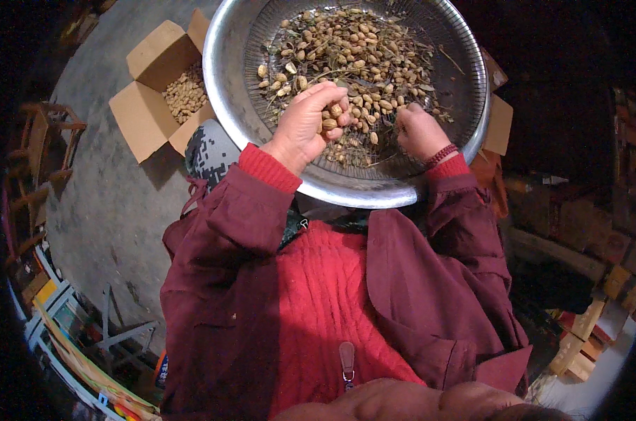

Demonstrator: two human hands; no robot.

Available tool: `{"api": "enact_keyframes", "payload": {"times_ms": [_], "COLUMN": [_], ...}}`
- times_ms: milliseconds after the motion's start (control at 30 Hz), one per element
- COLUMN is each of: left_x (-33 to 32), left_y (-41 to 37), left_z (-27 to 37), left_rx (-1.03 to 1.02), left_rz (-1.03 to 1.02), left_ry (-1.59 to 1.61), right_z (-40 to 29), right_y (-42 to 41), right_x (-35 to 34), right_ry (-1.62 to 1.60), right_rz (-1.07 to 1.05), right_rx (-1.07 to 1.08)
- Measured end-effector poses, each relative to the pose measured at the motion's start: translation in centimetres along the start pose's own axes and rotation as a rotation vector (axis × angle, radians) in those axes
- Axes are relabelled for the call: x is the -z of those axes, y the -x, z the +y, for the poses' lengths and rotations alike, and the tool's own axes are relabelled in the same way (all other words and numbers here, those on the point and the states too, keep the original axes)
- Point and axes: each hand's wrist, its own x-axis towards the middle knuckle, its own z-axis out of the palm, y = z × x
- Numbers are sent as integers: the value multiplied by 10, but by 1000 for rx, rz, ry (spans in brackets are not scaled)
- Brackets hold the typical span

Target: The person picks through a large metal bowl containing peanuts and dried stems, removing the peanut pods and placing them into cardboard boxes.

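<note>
A wide round metal basin [224, 79] sits before me, its inner surface marked with fine radial ribs. Unshelled peanuts [368, 44] lie heaped in it, mixed with dry leaves, stems and crumbs of plant matter. Over the near left part of the heap, my left hand [310, 118] is cupped around several peanuts, visible between thumb and fingers. To its right, my right hand [420, 130] has its fingers curled down at the near edge of the heap. Whatever may be inside that hand is hidden from view.
Left of the basin, an open cardboard box [145, 118] holds peanuts [186, 94]. Cardboard flaps [498, 123] show past the basin's right rim. A wooden stool-like frame [49, 139] stands on the concrete floor [104, 210]. Stacked boxes [583, 221] line the dark right side.
</note>
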Motion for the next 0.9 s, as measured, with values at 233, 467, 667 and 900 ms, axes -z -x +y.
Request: {"api": "enact_keyframes", "payload": {"times_ms": [233,467,667,900], "left_x": [-3,-3,4,0], "left_y": [1,0,-3,-1], "left_z": [2,0,-4,-4], "left_rx": [7,-3,3,132], "left_rz": [44,51,29,68], "left_ry": [11,-9,-50,-54], "right_z": [-24,-46,-38,-91], "right_y": [1,0,-1,-21], "right_x": [13,-9,-15,63], "right_ry": [-124,-205,-99,-518], "right_rz": [45,-130,-148,292], "right_rx": [19,81,114,219]}}
